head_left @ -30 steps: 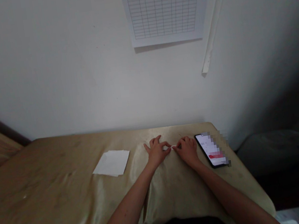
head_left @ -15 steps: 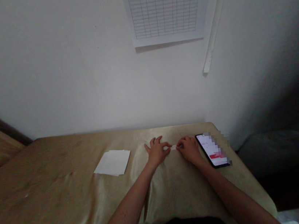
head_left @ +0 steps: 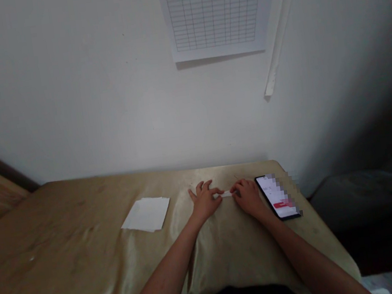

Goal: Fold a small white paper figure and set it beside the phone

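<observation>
1. Left hand (head_left: pixel 204 204) and right hand (head_left: pixel 249 198) each pinch the small white paper (head_left: pixel 227 194), lying between them.
2. Step seems to be shaping it; next move probably calls for steady pinch.

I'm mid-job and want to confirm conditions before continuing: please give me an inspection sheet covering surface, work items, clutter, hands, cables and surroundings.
Surface: shiny tan cloth, creased, with dark marks.
Job's things: small white piece, apparently paper, between the hands; uneven stack of white sheets farther left.
Clutter: phone, screen lit and partly pixelated, just right of the right hand.
Hands: left hand pinches the piece's left end, other fingers spread; right hand pinches its right end.
Cables: nothing seen.
Surroundings: pale wall with printed grid sheet and slanting white strip; right side too dark to read.
</observation>
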{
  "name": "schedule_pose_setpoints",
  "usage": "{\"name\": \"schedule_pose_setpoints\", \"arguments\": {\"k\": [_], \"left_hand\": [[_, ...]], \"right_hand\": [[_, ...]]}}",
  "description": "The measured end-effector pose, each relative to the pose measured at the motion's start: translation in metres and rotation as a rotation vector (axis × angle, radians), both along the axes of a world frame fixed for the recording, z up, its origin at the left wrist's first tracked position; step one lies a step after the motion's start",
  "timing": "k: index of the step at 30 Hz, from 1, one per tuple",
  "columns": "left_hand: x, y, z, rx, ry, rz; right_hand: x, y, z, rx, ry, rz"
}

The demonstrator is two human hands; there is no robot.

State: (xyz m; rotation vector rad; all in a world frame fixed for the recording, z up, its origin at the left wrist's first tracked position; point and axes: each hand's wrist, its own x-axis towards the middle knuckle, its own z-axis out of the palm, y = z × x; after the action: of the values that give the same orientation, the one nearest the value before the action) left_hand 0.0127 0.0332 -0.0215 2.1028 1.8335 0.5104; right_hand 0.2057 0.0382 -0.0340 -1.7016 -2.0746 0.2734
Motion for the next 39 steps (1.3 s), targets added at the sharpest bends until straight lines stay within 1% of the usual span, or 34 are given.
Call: {"name": "schedule_pose_setpoints", "arguments": {"k": [3,7,18,25,32,39], "left_hand": [[0.004,-0.002,0.000,0.027,-0.004,0.020],[0.008,-0.003,0.000,0.062,0.005,0.034],[0.013,-0.003,0.000,0.088,0.037,0.050],[0.013,0.001,0.001,0.060,0.033,0.029],[0.004,0.002,0.006,-0.006,0.033,-0.003],[-0.002,0.003,0.007,-0.045,0.029,-0.026]], "right_hand": [[-0.003,0.000,-0.001,0.044,-0.043,-0.007],[-0.008,0.000,-0.001,0.069,-0.050,-0.019],[-0.009,0.003,-0.002,0.051,0.007,-0.063],[-0.009,0.003,0.001,0.016,0.034,-0.048],[-0.003,0.007,0.004,-0.051,0.034,-0.020],[0.002,0.008,0.007,-0.089,0.057,0.024]]}}
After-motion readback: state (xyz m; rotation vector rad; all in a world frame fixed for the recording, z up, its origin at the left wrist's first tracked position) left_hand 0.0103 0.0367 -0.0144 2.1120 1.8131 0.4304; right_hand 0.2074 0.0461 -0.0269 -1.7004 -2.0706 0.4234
